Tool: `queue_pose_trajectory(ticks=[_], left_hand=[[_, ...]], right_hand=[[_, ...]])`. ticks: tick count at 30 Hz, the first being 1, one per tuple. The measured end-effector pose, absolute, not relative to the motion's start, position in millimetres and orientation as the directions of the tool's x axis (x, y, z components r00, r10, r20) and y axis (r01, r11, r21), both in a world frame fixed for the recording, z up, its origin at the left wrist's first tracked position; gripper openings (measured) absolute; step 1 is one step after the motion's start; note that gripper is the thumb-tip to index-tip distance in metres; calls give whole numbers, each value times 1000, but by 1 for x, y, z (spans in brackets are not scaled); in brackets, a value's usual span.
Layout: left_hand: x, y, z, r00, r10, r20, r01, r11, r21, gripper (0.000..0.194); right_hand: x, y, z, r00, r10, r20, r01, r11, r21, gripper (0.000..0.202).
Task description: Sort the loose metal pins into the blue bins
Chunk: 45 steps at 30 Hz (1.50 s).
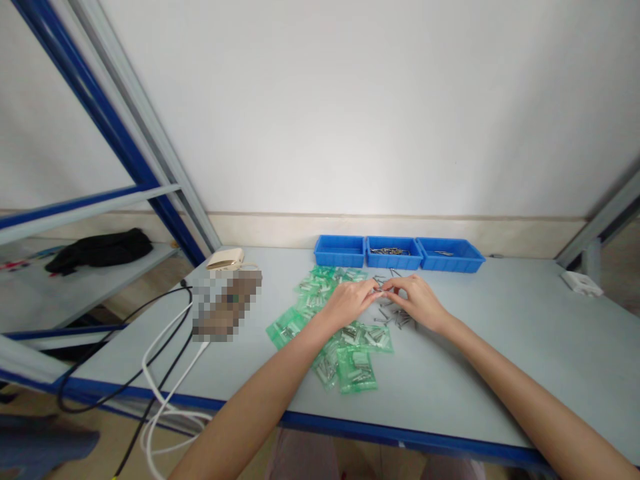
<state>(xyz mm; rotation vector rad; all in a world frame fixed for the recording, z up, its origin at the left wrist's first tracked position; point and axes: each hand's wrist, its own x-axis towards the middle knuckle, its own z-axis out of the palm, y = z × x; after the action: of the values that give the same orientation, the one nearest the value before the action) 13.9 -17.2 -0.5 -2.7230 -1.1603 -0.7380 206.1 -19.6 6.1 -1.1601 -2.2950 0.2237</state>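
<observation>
left hand and right hand fingertips pinched together, grip contents unclear; loose screws just below fingers, green packets left and nearer.

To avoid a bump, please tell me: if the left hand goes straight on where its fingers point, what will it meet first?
Most likely the fingertips of the right hand, just ahead of the left hand; whether they already touch is unclear.
</observation>
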Motion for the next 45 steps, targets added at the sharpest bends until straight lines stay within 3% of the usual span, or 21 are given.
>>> queue_pose_trajectory(ticks=[8, 16, 27, 36, 45], left_hand=[[12, -16, 0, 613, 653, 445, 689, -717, 104, 30], [13, -19, 3, 593, 688, 417, 689, -702, 179, 26], [14, -20, 3, 575, 703, 418, 699, -688, 195, 28], [13, -17, 0, 597, 681, 424, 697, -702, 145, 38], [15, -19, 1, 580, 702, 412, 727, -675, 128, 29]], right_hand=[[205, -23, 7, -512, 779, 363, 690, 624, -367, 21], [206, -22, 9, -579, 745, 332, 642, 667, -378, 26], [205, -25, 12, -562, 743, 363, 670, 666, -326, 24], [203, -26, 10, -577, 730, 366, 655, 681, -328, 24], [203, -25, 9, -593, 724, 353, 639, 690, -339, 33]])
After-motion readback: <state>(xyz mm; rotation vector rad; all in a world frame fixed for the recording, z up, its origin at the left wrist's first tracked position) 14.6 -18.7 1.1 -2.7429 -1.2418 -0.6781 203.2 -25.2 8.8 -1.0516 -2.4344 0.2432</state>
